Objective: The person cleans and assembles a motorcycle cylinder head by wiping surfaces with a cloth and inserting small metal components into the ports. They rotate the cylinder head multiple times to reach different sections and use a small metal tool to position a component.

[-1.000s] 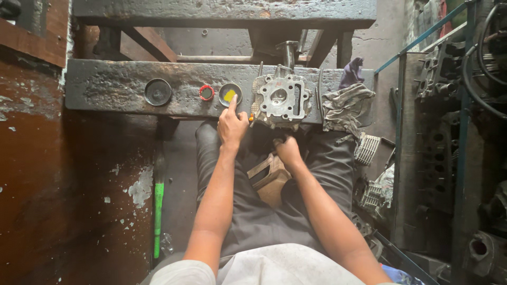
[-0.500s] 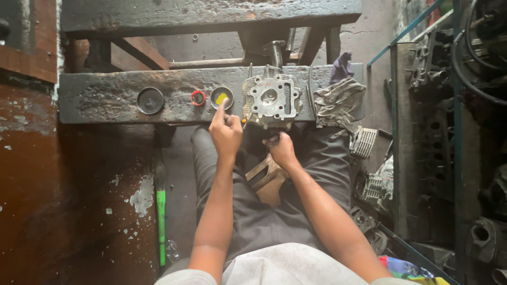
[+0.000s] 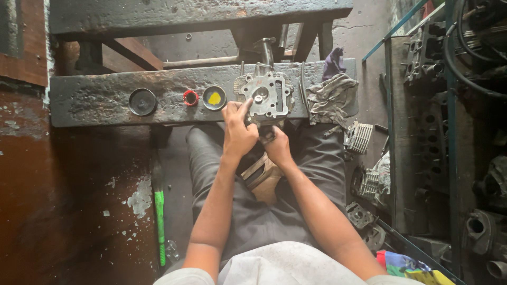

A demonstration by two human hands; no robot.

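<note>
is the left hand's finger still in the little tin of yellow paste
No, the left hand has left the yellow tin and now touches the metal engine part beside it.

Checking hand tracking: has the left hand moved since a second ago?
Yes. The left hand went right along the bench, from the yellow-filled cap to the metal engine part.

A heavy, blackened wooden workbench beam (image 3: 105, 97) runs across the top, with a second dark plank (image 3: 200, 13) above it and angled braces between. Below, the concrete floor (image 3: 79, 211) is stained rusty brown, with pale patches where the surface has chipped. On the right, a metal rack (image 3: 449, 132) is crammed with greasy engine parts. The light is flat and dim, like daylight.
</note>
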